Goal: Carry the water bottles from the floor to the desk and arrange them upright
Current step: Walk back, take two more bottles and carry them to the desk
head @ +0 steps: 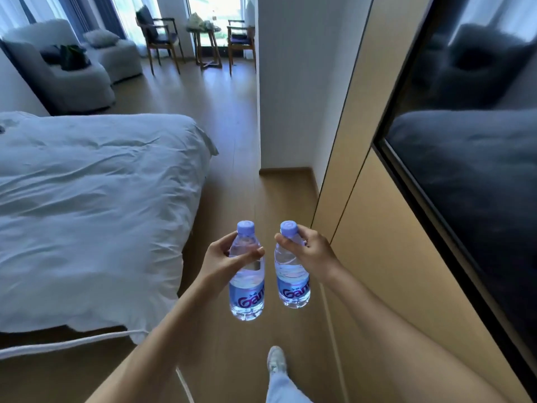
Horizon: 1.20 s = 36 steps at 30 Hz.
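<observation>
A bed [93,205] with a rumpled white duvet fills the left, with a grey armchair [62,74] beyond its far end, two wooden chairs [158,39] flanking a small table [207,49] further beyond, and a dark glass panel [470,170] opposite it.

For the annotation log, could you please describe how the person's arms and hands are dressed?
Both forearms are bare with no sleeves in view. The left hand and right hand wear no gloves, and no rings, watch or bracelet can be seen. Lower down, a light trouser leg and a pale shoe show.
</observation>
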Tool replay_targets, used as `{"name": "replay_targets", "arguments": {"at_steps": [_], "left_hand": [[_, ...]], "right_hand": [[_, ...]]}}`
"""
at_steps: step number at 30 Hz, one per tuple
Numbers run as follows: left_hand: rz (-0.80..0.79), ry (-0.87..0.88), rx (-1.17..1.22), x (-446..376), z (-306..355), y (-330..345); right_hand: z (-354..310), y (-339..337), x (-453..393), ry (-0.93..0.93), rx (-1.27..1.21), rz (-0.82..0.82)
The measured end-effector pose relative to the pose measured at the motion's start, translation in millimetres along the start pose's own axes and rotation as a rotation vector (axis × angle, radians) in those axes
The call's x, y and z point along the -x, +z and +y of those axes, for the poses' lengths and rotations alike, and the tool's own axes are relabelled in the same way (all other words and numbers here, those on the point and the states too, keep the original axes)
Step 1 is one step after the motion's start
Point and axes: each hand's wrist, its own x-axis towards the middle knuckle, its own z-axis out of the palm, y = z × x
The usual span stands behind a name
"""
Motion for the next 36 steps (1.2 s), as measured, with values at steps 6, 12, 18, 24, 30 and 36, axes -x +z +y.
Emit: {"name": "replay_targets", "arguments": {"at_steps": [6,12,18,24,30,36], "left_hand": [[0.051,0.008,-0.036,-175.7,16.5,-27.7],[0.063,-0.019,-0.01,-337.4,11.9,-77.3],[0.069,-0.044,-0.038,-525.3,7.5,-140.8],[0.085,-0.054,-0.06,-696.3,27.1,-202.7],[0.124,-0.06,-0.086,-867.6,16.2,-254.7],[0.195,-0.088,-0.062,-1043.1,10.1,-311.5]], "right_hand": [[-17.6,-16.7,-187.3,0.007,0.011,-0.019],[-26.5,-14.3,-361.2,-0.002,0.019,-0.007],[-37.7,3.3,-548.9,-0.015,0.043,-0.007],[-70.6,11.7,-723.1,-0.017,0.022,0.017],[-79.1,23.8,-906.3,-0.033,0.003,0.032],[-90.0,35.0,-1101.9,-0.024,-0.019,0.001]]}}
